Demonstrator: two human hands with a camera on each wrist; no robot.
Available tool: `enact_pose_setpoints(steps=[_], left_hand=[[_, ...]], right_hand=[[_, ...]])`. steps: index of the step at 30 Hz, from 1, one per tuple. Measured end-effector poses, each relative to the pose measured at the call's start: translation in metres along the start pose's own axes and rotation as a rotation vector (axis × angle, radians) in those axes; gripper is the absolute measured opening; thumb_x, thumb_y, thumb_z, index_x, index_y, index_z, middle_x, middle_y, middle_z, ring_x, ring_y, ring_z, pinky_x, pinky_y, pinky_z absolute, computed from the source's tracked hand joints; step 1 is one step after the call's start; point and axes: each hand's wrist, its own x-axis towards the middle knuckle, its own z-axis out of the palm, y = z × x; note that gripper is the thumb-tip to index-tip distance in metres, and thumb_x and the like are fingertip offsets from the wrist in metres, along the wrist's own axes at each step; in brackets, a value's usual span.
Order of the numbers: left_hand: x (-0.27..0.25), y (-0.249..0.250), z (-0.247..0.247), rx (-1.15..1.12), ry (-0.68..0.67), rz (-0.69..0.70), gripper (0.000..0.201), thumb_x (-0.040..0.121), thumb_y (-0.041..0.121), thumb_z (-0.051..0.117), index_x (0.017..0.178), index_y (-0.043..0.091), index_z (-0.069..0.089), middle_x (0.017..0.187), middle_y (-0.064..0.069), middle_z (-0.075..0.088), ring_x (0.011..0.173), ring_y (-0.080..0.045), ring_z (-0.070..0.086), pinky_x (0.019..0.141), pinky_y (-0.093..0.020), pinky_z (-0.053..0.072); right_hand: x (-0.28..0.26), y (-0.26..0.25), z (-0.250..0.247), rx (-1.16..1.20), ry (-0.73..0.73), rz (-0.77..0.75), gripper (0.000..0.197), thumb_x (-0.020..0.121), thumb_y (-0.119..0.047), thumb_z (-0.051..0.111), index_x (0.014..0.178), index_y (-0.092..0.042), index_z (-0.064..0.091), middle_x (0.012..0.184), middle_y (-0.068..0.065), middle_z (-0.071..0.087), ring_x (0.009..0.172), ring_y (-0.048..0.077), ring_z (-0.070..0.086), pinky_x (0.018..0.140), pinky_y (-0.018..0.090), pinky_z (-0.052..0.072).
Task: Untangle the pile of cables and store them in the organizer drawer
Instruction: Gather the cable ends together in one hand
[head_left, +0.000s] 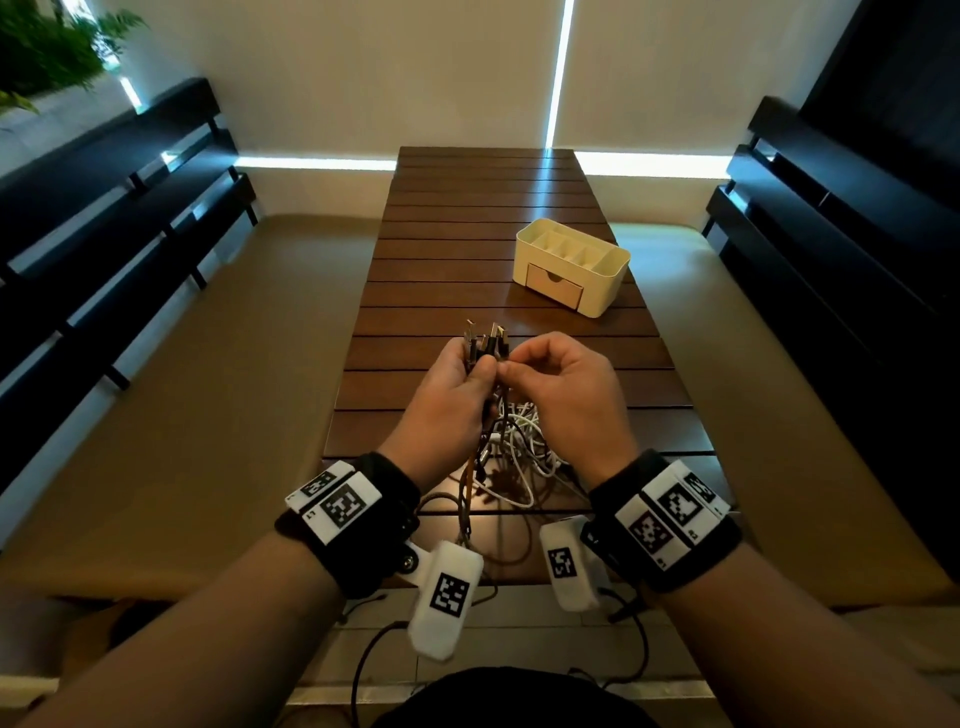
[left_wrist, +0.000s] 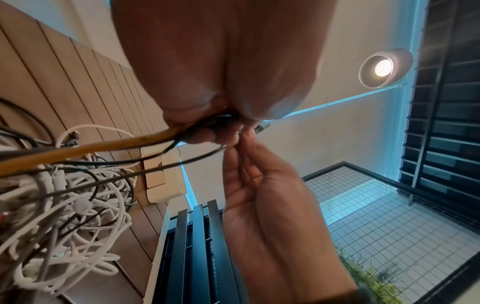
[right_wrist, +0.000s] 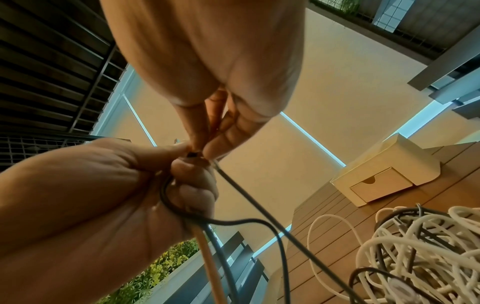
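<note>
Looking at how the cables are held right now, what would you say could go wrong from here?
The left hand grips several cable ends whose lengths still run into the white tangle; lifting may drag the whole pile or tighten knots. The right hand only pinches one thin dark cable, which may slip. The organizer's drawer looks closed, and both hands are occupied.

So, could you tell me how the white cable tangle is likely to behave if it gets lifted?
The white cable tangle probably sags floppily, since its thin loops lie loose. It would likely drag dark cables along, since they thread through it.
</note>
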Motion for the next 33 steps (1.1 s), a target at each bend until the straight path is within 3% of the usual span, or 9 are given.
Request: enact_pose_setpoints(steps=[3,8,12,17,20,22,26,29,33], left_hand=[[0.0,0.0,0.001,0.071,0.029,0.035,0.017,0.108,0.02,0.039,0.111,0.011,0.053,0.091,-0.006,0.054,0.075,-0.016,0.05,0.069,-0.036,0.045],[0.001,0.001,0.004,0.087,0.064,0.056,0.017,0.108,0.021,0.038,0.104,0.019,0.054,0.092,-0.003,0.056,0.075,-0.011,0.052,0.069,-0.03,0.045],[0.005,0.0,0.005,0.137,0.084,0.096,0.019,0.108,0.021,0.039,0.109,0.01,0.054,0.091,-0.011,0.054,0.076,-0.024,0.048,0.069,-0.043,0.045],[0.01,0.002,0.003,0.163,0.101,0.12,0.019,0.108,0.023,0.038,0.101,0.018,0.055,0.088,-0.009,0.054,0.073,-0.023,0.047,0.067,-0.044,0.044],[0.013,0.001,0.0,0.16,0.114,0.129,0.021,0.108,0.023,0.038,0.103,0.014,0.056,0.098,-0.014,0.06,0.085,-0.031,0.056,0.081,-0.052,0.051],[0.015,0.0,-0.001,0.089,0.105,0.13,0.021,0.108,0.022,0.037,0.102,0.014,0.056,0.1,-0.013,0.06,0.091,-0.029,0.06,0.085,-0.049,0.054],[0.019,0.0,0.0,0.079,0.102,0.183,0.021,0.108,0.022,0.036,0.094,0.019,0.051,0.085,-0.001,0.053,0.071,-0.005,0.055,0.068,-0.024,0.052],[0.023,0.005,-0.001,0.012,0.115,0.178,0.021,0.108,0.025,0.035,0.094,0.019,0.049,0.078,0.001,0.05,0.065,-0.011,0.051,0.064,-0.03,0.049],[0.027,0.032,-0.011,-0.177,0.116,0.218,0.022,0.109,0.024,0.033,0.094,0.019,0.049,0.066,0.01,0.048,0.057,-0.009,0.043,0.057,-0.027,0.042]], right_hand=[[-0.001,-0.001,0.001,0.014,0.005,0.008,0.001,0.089,-0.012,0.073,0.09,-0.013,0.072,0.084,0.002,0.072,0.075,0.01,0.07,0.066,0.02,0.057],[0.001,-0.002,0.003,0.011,0.01,-0.008,0.003,0.09,-0.013,0.072,0.09,-0.015,0.073,0.084,0.0,0.072,0.075,0.011,0.07,0.067,0.022,0.058],[0.004,-0.004,0.002,0.015,-0.01,0.0,0.006,0.091,-0.012,0.07,0.092,-0.016,0.074,0.087,-0.001,0.072,0.077,0.009,0.068,0.069,0.023,0.058],[0.01,-0.006,0.0,-0.025,-0.03,-0.058,0.008,0.091,-0.012,0.07,0.092,-0.018,0.075,0.098,-0.007,0.061,0.083,-0.001,0.059,0.071,0.012,0.048],[0.013,-0.007,-0.001,0.01,-0.077,-0.072,0.01,0.092,-0.008,0.068,0.097,-0.013,0.075,0.101,-0.004,0.057,0.085,-0.003,0.057,0.074,0.01,0.048],[0.014,-0.005,-0.001,0.016,-0.11,-0.082,0.013,0.092,-0.01,0.068,0.102,-0.017,0.074,0.103,-0.002,0.058,0.089,0.0,0.058,0.076,0.014,0.051],[0.012,0.014,0.001,0.118,-0.213,0.078,0.026,0.091,-0.02,0.07,0.109,-0.032,0.056,0.107,0.001,0.057,0.095,0.014,0.059,0.08,0.032,0.054],[0.009,0.038,0.008,0.154,-0.422,0.243,0.029,0.091,-0.024,0.068,0.116,-0.028,0.052,0.116,0.006,0.06,0.104,0.021,0.061,0.088,0.04,0.054],[0.007,0.068,0.016,-0.22,-0.531,0.223,0.013,0.098,-0.03,0.061,0.102,-0.018,0.061,0.097,-0.004,0.065,0.083,0.004,0.06,0.075,0.018,0.049]])
